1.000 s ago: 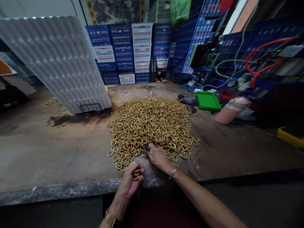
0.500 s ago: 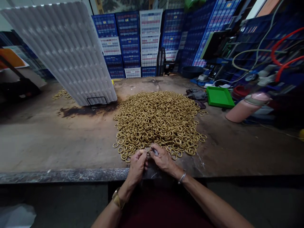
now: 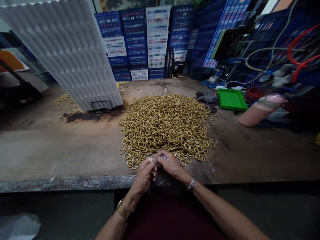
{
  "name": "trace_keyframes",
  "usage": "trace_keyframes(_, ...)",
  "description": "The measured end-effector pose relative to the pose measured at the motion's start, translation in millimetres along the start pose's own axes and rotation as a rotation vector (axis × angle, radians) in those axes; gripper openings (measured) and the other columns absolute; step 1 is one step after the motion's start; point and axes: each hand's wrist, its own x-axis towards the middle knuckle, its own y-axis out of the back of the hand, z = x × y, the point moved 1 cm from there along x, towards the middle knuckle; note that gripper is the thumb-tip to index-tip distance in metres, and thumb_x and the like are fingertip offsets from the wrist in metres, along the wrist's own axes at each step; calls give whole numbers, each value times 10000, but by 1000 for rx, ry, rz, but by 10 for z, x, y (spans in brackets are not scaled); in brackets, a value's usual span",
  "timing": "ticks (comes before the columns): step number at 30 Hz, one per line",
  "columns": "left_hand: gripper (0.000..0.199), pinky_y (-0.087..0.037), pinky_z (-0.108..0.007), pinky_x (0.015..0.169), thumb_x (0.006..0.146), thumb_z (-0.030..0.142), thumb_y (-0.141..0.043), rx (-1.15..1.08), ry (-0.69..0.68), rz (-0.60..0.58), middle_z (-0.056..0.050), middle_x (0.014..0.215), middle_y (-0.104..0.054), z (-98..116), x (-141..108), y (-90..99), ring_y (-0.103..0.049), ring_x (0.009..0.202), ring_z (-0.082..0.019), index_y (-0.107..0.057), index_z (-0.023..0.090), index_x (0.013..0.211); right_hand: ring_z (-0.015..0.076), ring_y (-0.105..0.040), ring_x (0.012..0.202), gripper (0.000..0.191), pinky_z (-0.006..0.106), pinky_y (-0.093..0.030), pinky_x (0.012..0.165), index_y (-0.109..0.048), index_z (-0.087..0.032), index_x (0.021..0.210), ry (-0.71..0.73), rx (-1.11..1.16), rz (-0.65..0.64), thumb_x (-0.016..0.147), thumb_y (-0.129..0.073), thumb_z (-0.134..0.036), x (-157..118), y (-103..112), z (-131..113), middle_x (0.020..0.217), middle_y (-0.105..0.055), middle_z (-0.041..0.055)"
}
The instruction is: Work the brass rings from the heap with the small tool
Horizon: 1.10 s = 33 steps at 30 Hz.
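Note:
A broad heap of brass-coloured rings [image 3: 167, 123] lies on the worktable in front of me. At the heap's near edge my left hand [image 3: 145, 173] is closed in a pinch, with a ring mostly hidden in its fingertips. My right hand [image 3: 172, 165] is closed around a small grey flat tool [image 3: 163, 156], only part of which shows above the fingers. The fingertips of both hands meet close together. Whether the tool touches the ring is too small to tell.
A tall translucent ribbed panel [image 3: 67, 50] stands left of the heap on a black wire stand. To the right are a dark cloth [image 3: 207, 98], a green tray [image 3: 231, 99] and a pink bottle [image 3: 258, 112]. Stacked blue and white crates [image 3: 157, 43] line the back.
My right hand has shifted slightly, and the grey tool shows at a different angle. The ring seen between my fingertips before is now mostly covered. The view has tilted a little.

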Motion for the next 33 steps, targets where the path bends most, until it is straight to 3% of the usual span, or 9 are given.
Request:
trace_keyframes(3,270,-297,-149,383,730,415,-591,-18,-45,22,46,595,-471,1,0,-13,-396,430,-42,-507,159,754,87,-401,495,161,192,-314,489,-514,-175,676,10,-85,75,773,-445,-283,1,28,52,534,-470,-44)
trace_keyframes(5,266,-302,-150,390,741,416,-579,9,-81,41,46,597,-470,-1,4,-17,-399,437,-44,-507,160,761,90,-392,499,162,195,-294,491,-524,-178,666,101,-226,95,779,-438,-258,-20,40,85,538,-470,-38)
trace_keyframes(9,278,-322,-152,412,762,437,-543,136,-161,81,42,604,-467,2,14,-12,-405,452,-46,-509,161,746,96,-429,532,130,203,-268,520,-563,-186,723,280,-474,-16,755,-439,-163,-102,12,127,595,-539,-19)
trace_keyframes(18,270,-336,-161,419,784,414,-512,307,-210,128,48,564,-449,38,-36,-18,-404,457,-59,-475,169,678,111,-495,589,176,208,-250,535,-571,-187,827,221,-689,-63,725,-440,-130,-108,-30,138,668,-599,3)
trace_keyframes(22,243,-332,-164,415,783,382,-541,207,-161,12,47,565,-461,84,-182,-79,-403,443,-51,-493,163,691,128,-522,601,206,223,-249,536,-573,-187,881,134,-821,-36,728,-443,-139,-54,24,180,672,-612,21)
trace_keyframes(25,219,-339,-173,399,770,372,-567,-4,-94,-58,39,587,-487,127,-239,-95,-419,441,-57,-512,162,737,134,-538,611,174,223,-264,547,-558,-187,875,134,-851,20,748,-443,-162,-10,20,217,681,-620,25)
trace_keyframes(28,245,-343,-168,397,751,378,-592,-205,1,-2,7,656,-540,130,-200,-27,-456,478,-62,-507,150,720,135,-565,650,176,213,-291,573,-533,-198,931,123,-814,102,809,-406,-200,45,-24,224,731,-634,22)
trace_keyframes(33,234,-359,-164,413,719,337,-634,-329,63,80,-54,774,-610,60,-131,135,-515,534,-76,-515,135,709,152,-598,702,244,217,-307,591,-474,-206,1068,70,-838,145,840,-413,-268,157,-82,141,782,-653,29)
